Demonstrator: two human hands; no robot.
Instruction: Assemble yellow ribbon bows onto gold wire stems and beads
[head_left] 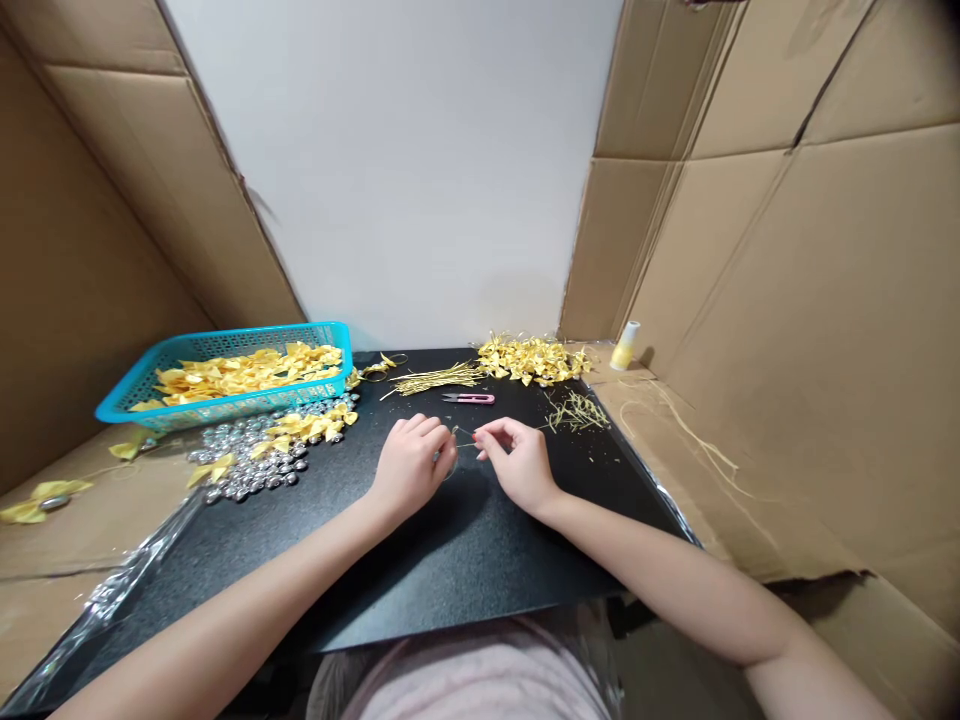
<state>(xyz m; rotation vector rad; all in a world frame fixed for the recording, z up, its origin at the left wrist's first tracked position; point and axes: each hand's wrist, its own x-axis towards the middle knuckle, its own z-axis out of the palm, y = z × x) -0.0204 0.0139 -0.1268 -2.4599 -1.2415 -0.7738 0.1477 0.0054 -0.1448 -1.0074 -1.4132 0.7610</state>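
Above the middle of the black tabletop [480,560] my left hand [415,462] is closed, its fingers curled inward. My right hand [517,462] pinches one end of a thin gold cord [464,444], thumb against forefinger. The cord spans the short gap between the hands and runs into my left fingers. Whatever else the left hand may hold is hidden by its fingers. Just beyond the hands lie pink thread snips [469,399] and a bundle of cut gold cords [439,378].
On the left, a blue basket [225,408] holds yellow ribbon bows, with silver beads [255,455] beside it. More yellow bows [529,358] are heaped at the back right, near cord scraps [576,411]. A thread cone [625,346] stands by the cardboard wall [810,330].
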